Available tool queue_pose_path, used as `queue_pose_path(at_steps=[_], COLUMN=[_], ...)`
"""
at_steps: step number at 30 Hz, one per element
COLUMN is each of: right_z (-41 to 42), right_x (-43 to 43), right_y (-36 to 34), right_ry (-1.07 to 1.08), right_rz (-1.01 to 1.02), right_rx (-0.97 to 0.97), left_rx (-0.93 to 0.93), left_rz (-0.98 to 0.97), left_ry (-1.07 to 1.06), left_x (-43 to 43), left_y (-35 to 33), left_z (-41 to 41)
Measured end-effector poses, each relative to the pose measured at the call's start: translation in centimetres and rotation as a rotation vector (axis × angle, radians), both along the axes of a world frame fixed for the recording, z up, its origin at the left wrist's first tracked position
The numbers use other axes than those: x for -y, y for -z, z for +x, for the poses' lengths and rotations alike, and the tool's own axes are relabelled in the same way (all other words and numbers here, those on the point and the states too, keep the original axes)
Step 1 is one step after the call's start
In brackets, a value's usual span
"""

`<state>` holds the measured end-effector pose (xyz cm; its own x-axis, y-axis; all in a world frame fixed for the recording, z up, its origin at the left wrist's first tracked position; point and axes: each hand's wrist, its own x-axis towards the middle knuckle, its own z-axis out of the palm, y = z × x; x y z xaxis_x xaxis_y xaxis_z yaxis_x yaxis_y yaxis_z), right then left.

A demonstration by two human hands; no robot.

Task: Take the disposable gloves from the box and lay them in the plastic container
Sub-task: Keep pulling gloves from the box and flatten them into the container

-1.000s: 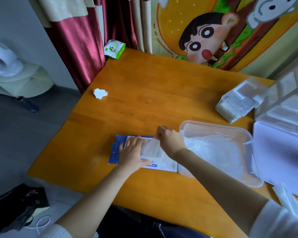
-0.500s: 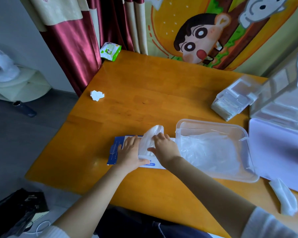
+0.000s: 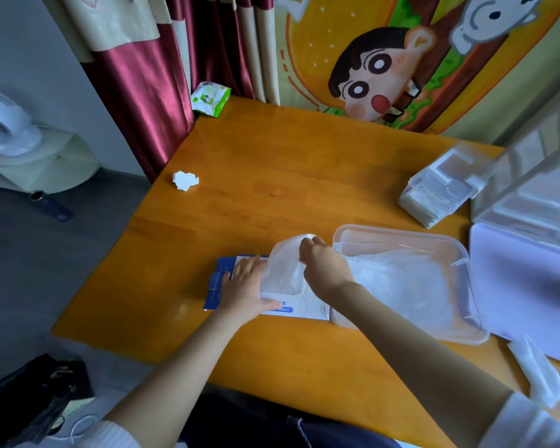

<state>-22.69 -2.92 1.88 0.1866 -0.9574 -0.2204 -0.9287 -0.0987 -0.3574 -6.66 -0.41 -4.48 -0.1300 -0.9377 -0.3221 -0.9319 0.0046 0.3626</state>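
A flat blue and white glove box (image 3: 219, 286) lies on the wooden table near its front edge. My left hand (image 3: 244, 291) presses flat on the box with straight fingers. My right hand (image 3: 324, 266) pinches a thin translucent glove (image 3: 282, 270) that rises out of the box's opening. Right beside the box stands a clear plastic container (image 3: 459, 253) that holds a pile of gloves (image 3: 404, 279).
A white lid (image 3: 524, 292) lies right of the container, with a loose plastic piece (image 3: 537, 370) in front of it. Clear organiser boxes (image 3: 443, 185) stand at the back right. A crumpled tissue (image 3: 185, 180) and a wipes pack (image 3: 209, 98) sit at the table's left and back edge.
My right hand went from the container back to the box, took hold of a glove and has lifted it higher out of the opening. My left hand stayed on the box.
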Motion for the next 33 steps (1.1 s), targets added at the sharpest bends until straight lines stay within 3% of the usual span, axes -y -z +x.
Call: queue_pose_path(at_steps=[8,14,16,20,27,33], right_z=[-1.2,0.3,0.6,0.0,-1.5,0.4], right_x=[0.0,-0.2,-0.1,0.3,1.0,0.2], right_y=[-0.1,1.5,1.4,1.1,0.9,0.3], right_ry=[0.042,0.013,0.033,0.026,0.117,-0.008], right_rz=[-0.009,0.04,0.031,0.015,-0.017,0.0], right_rx=[0.121,0.143,0.168,0.152,0.203,0.378], left_rx=[-0.022,-0.476,-0.548,-0.54,-0.431,-0.55], left_rz=[0.004,-0.042,-0.109,-0.26,-0.281,-0.354], left_ry=[-0.008,-0.195,-0.256,-0.365,-0.411,-0.361], left_x=[0.2,0.2,0.2,0.2,-0.2,-0.2], left_y=[-0.5,-1.5,-1.8,-2.2,-2.3,-3.6], left_z=[-0.3,-1.7,-2.2,-2.0,-1.0,-2.3])
